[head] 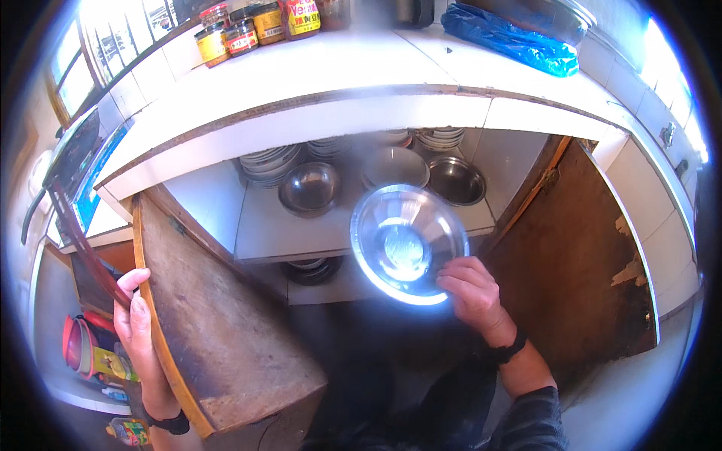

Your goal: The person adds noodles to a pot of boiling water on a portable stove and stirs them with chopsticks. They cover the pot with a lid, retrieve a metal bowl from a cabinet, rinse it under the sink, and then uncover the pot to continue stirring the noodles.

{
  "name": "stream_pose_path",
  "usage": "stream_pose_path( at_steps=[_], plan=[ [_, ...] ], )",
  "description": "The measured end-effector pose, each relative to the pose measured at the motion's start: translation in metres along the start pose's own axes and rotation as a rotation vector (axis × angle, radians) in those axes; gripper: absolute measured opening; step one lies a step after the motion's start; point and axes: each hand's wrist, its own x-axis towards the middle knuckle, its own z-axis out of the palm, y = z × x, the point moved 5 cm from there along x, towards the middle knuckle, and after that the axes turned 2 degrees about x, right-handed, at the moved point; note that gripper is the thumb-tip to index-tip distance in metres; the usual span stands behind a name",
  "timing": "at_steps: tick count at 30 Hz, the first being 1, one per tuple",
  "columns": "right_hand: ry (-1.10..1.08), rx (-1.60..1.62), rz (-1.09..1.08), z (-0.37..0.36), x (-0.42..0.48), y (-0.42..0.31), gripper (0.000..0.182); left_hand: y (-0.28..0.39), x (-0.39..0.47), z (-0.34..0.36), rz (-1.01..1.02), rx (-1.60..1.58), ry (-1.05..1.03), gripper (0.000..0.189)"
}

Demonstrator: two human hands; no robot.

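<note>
My right hand grips the lower right rim of a shiny stainless steel bowl, tilted so its inside shows, in front of the open cupboard. On the left, my left hand is at the outer edge of the wooden cupboard door, fingertips on that edge, and holds a long dark reddish handle that appears to belong to a dark pan. Behind the held bowl, on the tiled shelf, stand a metal bowl, a metal basin, a large pale bowl and stacked plates.
The right wooden door stands open. Jars and a blue plastic bag rest on the white tiled countertop. Dark dishes lie on the lower shelf. Colourful plastic containers are at the far left.
</note>
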Motion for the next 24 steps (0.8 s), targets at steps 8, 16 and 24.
stream_pose_path(
  at_steps=[8,16,24],
  plan=[
    [0.06,0.365,0.656,-0.04,-0.062,0.02,0.007,0.006,0.0,0.048,0.206,0.13,-0.09,0.045],
    [-0.346,0.02,0.838,-0.028,-0.123,0.03,0.01,-0.007,0.007,0.057,0.256,0.083,-0.135,0.048],
    [-0.334,0.064,0.837,-0.027,-0.134,0.022,0.011,-0.02,0.025,0.076,0.288,0.085,-0.151,0.044]
  ],
)
